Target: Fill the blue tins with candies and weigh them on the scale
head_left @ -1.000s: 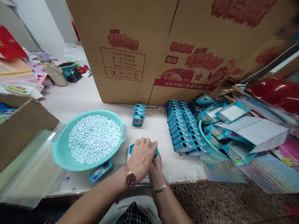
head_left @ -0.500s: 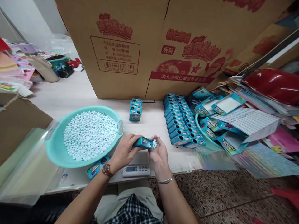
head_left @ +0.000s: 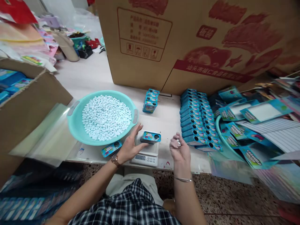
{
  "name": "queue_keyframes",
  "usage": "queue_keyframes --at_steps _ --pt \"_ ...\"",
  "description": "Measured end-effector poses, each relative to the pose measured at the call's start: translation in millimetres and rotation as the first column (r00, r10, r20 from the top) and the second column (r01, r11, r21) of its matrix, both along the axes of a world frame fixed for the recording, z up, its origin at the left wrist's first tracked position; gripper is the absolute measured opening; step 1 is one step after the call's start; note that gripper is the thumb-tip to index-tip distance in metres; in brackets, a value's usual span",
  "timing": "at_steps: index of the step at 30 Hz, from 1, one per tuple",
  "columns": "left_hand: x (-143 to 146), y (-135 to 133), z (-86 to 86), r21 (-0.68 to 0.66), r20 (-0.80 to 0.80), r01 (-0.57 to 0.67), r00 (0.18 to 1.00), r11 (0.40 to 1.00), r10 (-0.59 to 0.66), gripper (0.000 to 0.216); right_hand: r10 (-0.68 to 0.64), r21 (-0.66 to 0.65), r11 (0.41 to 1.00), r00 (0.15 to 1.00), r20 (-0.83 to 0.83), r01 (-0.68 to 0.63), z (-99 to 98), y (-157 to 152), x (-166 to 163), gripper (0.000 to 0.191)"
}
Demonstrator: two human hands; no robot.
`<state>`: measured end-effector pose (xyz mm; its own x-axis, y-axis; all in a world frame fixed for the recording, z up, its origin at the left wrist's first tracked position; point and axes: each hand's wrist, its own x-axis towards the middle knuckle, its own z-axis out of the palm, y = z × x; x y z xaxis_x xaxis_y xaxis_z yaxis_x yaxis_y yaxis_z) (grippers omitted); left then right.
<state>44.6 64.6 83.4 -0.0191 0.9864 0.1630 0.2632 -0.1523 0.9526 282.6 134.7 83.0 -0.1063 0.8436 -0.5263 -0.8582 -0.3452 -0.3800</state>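
A small blue candy box (head_left: 150, 137) with a round hole in its face lies on the white digital scale (head_left: 146, 160). Thumb and fingers spread, my left hand (head_left: 130, 145) is beside the left end of that box; it holds nothing. To the right of the scale my right hand (head_left: 179, 150) is palm up with curled fingers around a few white candies (head_left: 178, 142). At the left a turquoise basin (head_left: 100, 142) holds a heap of pale candies (head_left: 106, 117). Another blue box (head_left: 112, 149) lies against the basin's front side.
Two rows of blue boxes (head_left: 193, 125) stand at the right, and a short row (head_left: 150, 101) stands behind the scale. A large cardboard carton (head_left: 140, 68) rises at the back. Flattened packaging fills a second basin (head_left: 219, 131). An open carton (head_left: 35, 103) is at the left.
The candy box has left my left hand and now lies on the scale. My right hand has drawn away to the right and its fingers have curled. The view has shifted too.
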Motion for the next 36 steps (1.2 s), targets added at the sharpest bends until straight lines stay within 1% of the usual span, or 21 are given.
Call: queue_keyframes --at_steps 1,4,7,11,13,16,20,24,28,30,32,33,36 --pt "-2 -4 7.6 0.016 0.018 -0.032 0.999 0.999 0.032 0.082 -0.005 0.004 1.0 1.0 -0.001 0.005 -0.5 -2 7 0.016" --pt "-9 -16 29.1 0.053 0.103 -0.152 0.984 0.987 0.146 0.067 -0.013 0.013 1.0 1.0 0.004 0.013 -2.7 -7 23 0.016" --pt "-17 -24 40.5 0.06 0.179 -0.265 0.951 0.962 0.251 0.054 -0.013 0.034 0.999 0.999 0.037 0.011 -5.4 -12 31 0.014" --pt "-24 -25 40.5 0.04 0.242 -0.347 0.913 0.937 0.327 0.044 0.0 0.077 0.997 0.995 0.101 -0.008 -4.9 -12 30 0.009" --pt "-25 -25 38.3 0.023 0.255 -0.364 0.903 0.931 0.347 0.043 0.032 0.106 0.993 0.99 0.138 -0.046 -1.2 -11 26 0.007" --pt "-27 -23 35.7 0.007 0.259 -0.374 0.897 0.928 0.359 0.043 0.09 0.146 0.982 0.972 0.216 -0.123 8.0 -8 16 0.011" --pt "-26 -23 33.0 0.001 0.236 -0.368 0.904 0.93 0.357 0.042 0.121 0.139 0.973 0.914 0.387 -0.187 22.5 -7 0 0.017" --pt "-21 -24 29.4 -0.007 0.177 -0.331 0.928 0.944 0.327 0.042 0.167 0.157 0.938 0.8 0.577 -0.309 32.5 -8 -14 0.023" --pt "-16 -24 27.3 0.009 0.14 -0.275 0.952 0.961 0.271 0.042 0.181 0.199 0.876 0.682 0.709 -0.44 34.5 -10 -21 0.026" --pt "-15 -24 27.2 0.0 0.123 -0.255 0.96 0.967 0.253 0.042 0.168 0.213 0.837 0.608 0.776 -0.504 34.7 -11 -24 0.027" --pt "-15 -25 27.4 -0.012 0.108 -0.244 0.964 0.97 0.244 0.041 0.14 0.211 0.794 0.51 0.849 -0.57 36.6 -12 -26 0.027" --pt "-15 -26 27.4 -0.017 0.104 -0.242 0.965 0.97 0.242 0.041 0.113 0.204 0.772 0.445 0.888 -0.602 38.3 -12 -28 0.027" --pt "-14 -28 26.6 -0.031 0.097 -0.235 0.967 0.971 0.237 0.041 -0.001 0.156 0.697 0.217 0.976 -0.699 44.5 -13 -35 0.027"
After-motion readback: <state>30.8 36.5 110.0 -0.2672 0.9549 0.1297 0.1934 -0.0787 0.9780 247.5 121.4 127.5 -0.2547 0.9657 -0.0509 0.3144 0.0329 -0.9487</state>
